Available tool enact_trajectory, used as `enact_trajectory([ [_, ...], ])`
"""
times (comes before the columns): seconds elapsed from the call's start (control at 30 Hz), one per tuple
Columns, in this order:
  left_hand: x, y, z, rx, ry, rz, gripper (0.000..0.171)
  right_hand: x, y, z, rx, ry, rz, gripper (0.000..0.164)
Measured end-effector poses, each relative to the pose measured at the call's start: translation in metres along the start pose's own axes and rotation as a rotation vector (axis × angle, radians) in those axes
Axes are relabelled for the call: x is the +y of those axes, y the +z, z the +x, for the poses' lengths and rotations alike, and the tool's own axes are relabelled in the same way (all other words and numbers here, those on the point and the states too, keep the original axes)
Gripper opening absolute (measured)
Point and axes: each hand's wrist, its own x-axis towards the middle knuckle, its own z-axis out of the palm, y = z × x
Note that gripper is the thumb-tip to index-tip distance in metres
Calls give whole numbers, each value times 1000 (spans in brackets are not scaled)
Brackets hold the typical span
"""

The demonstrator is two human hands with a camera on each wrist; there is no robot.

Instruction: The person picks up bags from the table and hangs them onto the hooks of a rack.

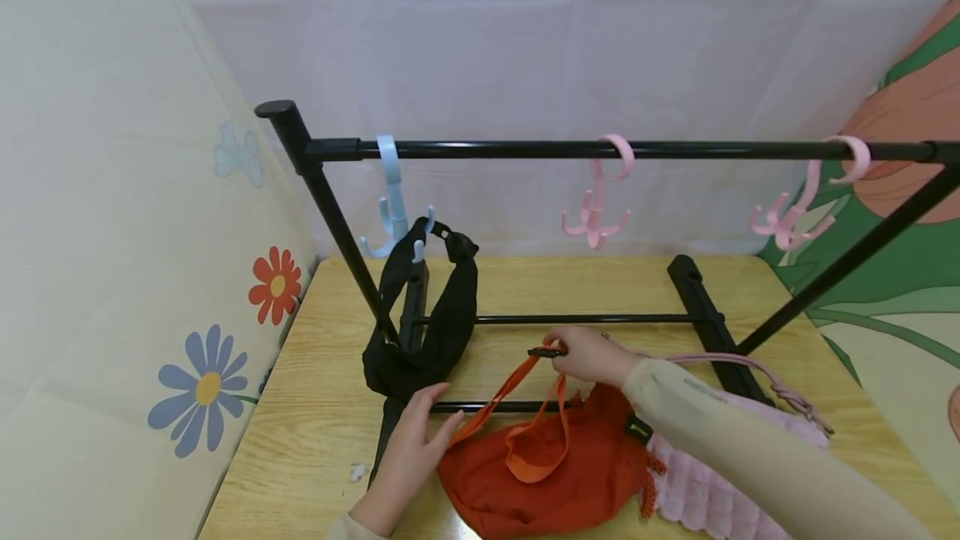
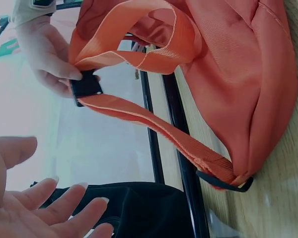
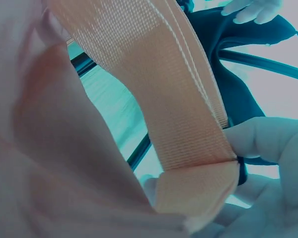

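Observation:
An orange-red waist bag (image 1: 540, 473) lies at the front of the wooden table, its orange strap (image 1: 498, 397) raised in a loop. My right hand (image 1: 588, 354) pinches the strap at its black buckle (image 2: 86, 87). To the left, my left hand (image 1: 420, 440) holds nothing, fingers spread beside the bag's left end; in the left wrist view its fingers (image 2: 64, 218) are extended. Just beyond that hand a black bag (image 1: 420, 365) hangs by its strap from a light-blue hook (image 1: 392, 198) on the rack's bar.
The black rack (image 1: 480, 150) spans the table, with two pink hooks (image 1: 595, 223) (image 1: 787, 219) on its top bar. Its lower bars and feet (image 1: 697, 298) stand on the table (image 1: 300, 440). A pink quilted bag (image 1: 697, 482) lies under my right forearm.

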Motion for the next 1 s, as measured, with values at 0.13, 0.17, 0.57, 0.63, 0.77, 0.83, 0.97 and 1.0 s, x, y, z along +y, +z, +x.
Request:
enact_trajectory([
  [0.13, 0, 0, -1, -90, -28, 6, 51, -2, -2, -6, 17, -50, 49, 36],
  [0.17, 0, 0, 0, -114, -33, 10, 54, -3, -3, -8, 27, -72, 59, 35],
  [0.57, -5, 4, 2, -304, -24, 56, 78, -7, -9, -34, 103, -326, 62, 31],
  [0.63, -4, 6, 3, -323, -24, 54, 78, -10, -10, -39, 121, -344, 60, 31],
  [0.77, -2, 11, 6, -357, -7, 64, 76, -15, -11, -48, 145, -360, 92, 35],
  [0.83, -1, 13, 6, -360, 14, 75, 75, -18, -11, -53, 161, -370, 106, 37],
  [0.97, 2, 15, 6, -351, 44, 105, 73, -23, -13, -60, 194, -404, 126, 42],
  [1.0, 3, 15, 6, -347, 50, 114, 72, -24, -13, -62, 200, -410, 131, 43],
])
